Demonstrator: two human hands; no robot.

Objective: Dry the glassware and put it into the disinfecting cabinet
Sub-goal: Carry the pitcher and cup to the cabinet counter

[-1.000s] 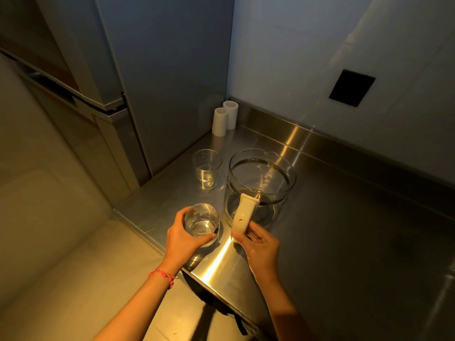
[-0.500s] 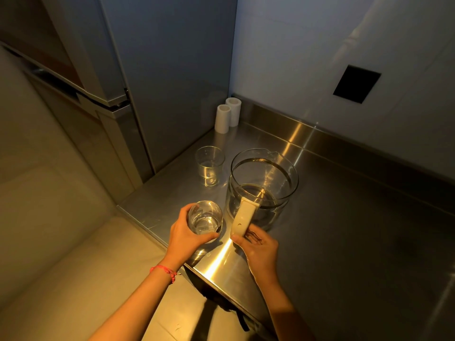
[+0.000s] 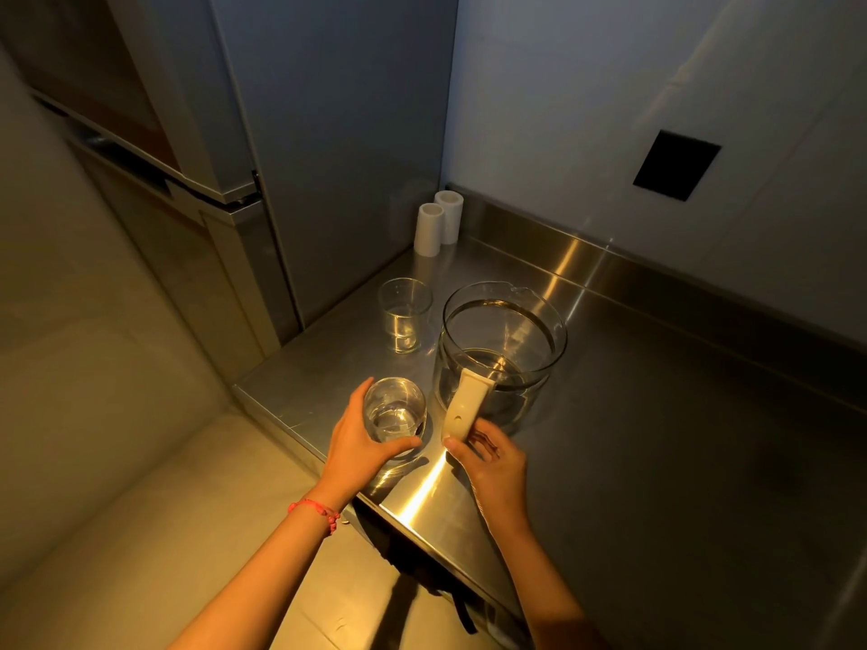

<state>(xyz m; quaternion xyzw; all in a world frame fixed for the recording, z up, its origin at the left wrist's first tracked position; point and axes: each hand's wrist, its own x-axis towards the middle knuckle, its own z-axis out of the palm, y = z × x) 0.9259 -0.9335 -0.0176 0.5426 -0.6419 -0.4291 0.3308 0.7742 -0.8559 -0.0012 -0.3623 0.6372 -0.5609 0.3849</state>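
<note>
Little has changed vs 1 s ago: both hands sit where they were, glassware hasn't shifted; only the view moved slightly. So drying prob hasn't begun, no cloth visible.

Left hand [image 3: 359, 436] is curled round the small glass [image 3: 394, 415], thumb on its near wall, glass standing on the steel counter [image 3: 657, 438] near the front edge. Right hand [image 3: 492, 464] has fingers half-closed on the lower end of the glass jug [image 3: 502, 344]'s cream handle [image 3: 464, 408]; firmness of grip can't be told. A second glass [image 3: 404, 314] stands free behind.
</note>
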